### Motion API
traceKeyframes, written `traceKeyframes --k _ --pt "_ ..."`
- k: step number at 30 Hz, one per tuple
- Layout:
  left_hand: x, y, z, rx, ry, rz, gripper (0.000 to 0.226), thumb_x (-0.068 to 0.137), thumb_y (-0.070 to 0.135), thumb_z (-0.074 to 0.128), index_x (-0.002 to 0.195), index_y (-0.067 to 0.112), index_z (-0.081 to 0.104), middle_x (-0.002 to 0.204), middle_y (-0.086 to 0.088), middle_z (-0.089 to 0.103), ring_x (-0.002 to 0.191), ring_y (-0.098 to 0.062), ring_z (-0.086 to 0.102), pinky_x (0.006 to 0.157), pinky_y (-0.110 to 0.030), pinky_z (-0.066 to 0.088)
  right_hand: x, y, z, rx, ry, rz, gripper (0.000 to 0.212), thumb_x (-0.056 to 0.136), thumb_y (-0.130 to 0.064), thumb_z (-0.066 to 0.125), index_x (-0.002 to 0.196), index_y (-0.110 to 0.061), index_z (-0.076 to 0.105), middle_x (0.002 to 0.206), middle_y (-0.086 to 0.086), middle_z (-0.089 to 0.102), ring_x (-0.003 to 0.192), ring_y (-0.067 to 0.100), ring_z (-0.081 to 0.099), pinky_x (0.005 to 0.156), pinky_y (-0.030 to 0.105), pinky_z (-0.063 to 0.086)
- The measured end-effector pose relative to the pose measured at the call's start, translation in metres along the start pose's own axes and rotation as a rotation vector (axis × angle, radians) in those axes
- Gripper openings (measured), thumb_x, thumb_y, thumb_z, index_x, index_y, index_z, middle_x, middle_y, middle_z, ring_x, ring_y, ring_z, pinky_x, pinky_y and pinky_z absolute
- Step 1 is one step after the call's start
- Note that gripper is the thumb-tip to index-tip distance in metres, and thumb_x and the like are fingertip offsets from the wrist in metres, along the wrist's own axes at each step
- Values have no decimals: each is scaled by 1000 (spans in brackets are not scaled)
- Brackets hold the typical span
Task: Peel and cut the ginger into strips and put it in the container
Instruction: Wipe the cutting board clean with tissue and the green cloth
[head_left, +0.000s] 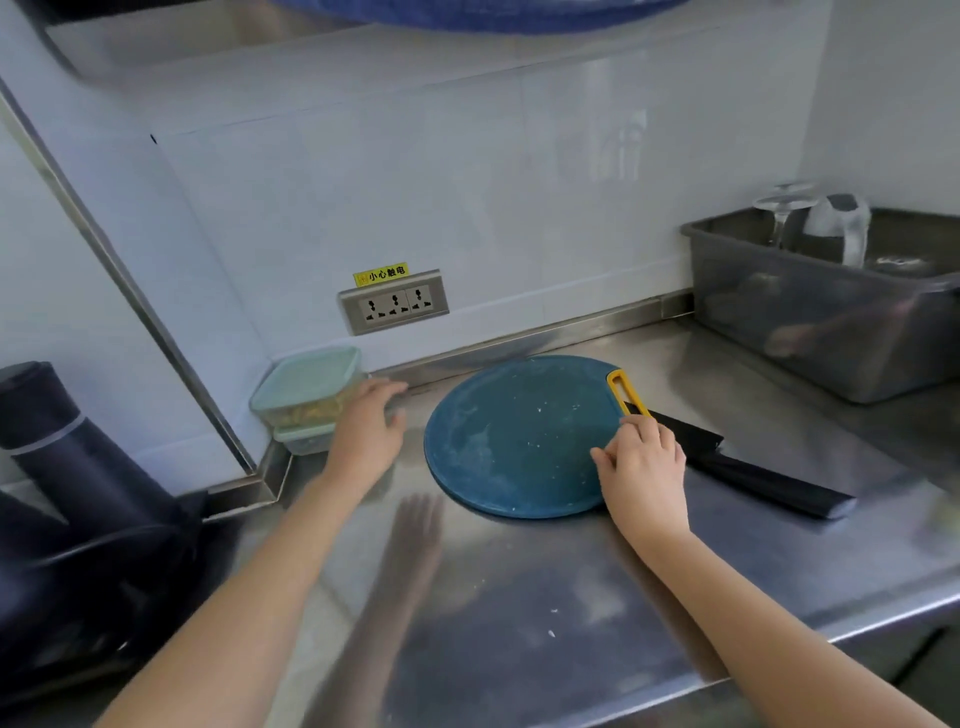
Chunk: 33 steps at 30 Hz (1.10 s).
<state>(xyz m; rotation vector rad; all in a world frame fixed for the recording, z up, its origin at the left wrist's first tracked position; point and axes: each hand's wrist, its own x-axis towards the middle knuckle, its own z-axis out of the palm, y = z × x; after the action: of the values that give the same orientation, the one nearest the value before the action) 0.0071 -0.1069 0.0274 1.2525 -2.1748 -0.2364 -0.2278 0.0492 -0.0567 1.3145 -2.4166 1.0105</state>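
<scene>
Left hand (366, 431) lay open, fingers straight against the lidded container (306, 379), which held yellow ginger strips (311, 413) and sat on a second container (306, 441). Right hand (644, 460) pinched the yellow peeler (621, 387) at the blue round cutting board (509, 441) edge, black knife (753, 467) just beside.

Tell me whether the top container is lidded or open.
Lidded: a pale green lid sits flat on the container, and yellow strips show through its clear wall.
</scene>
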Motion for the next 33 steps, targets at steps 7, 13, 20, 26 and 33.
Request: traceKeyframes --k 7,13,20,26,33 --pt "-29 60 29 -772 -163 -749 10 88 8 59 95 1 62 96 -12 66 74 -23 60 62 -28 45 -4 2 -13 320 28 249 21 91 -14 57 109 -8 49 116 8 43 106 24 43 84 35 43" --pt "-25 71 17 -1072 -112 -1087 14 89 16 59 91 9 46 80 -6 44 80 -17 49 81 -31 42 -4 5 -16 404 -40 316 22 91 -8 50 112 -12 49 123 5 43 104 22 49 90 41 47" --pt "-36 88 31 -1370 -92 -1092 31 95 28 56 121 12 52 108 -11 62 98 -30 61 78 -44 49 -4 4 -20 457 -38 335 17 93 -14 47 109 -13 51 118 3 44 92 17 49 86 34 47" --pt "-61 108 38 -1430 136 -1156 45 96 42 49 132 15 48 120 -7 61 89 -26 61 66 -38 51 -7 6 -51 631 -35 316 24 101 -21 42 114 -12 59 134 2 42 98 10 48 92 19 34" --pt "-97 157 11 -1631 28 -904 26 98 33 50 118 16 50 106 -2 63 80 -20 63 60 -37 55 4 12 -138 1191 57 596 22 94 -6 50 112 -15 60 117 6 65 104 22 61 100 43 47"
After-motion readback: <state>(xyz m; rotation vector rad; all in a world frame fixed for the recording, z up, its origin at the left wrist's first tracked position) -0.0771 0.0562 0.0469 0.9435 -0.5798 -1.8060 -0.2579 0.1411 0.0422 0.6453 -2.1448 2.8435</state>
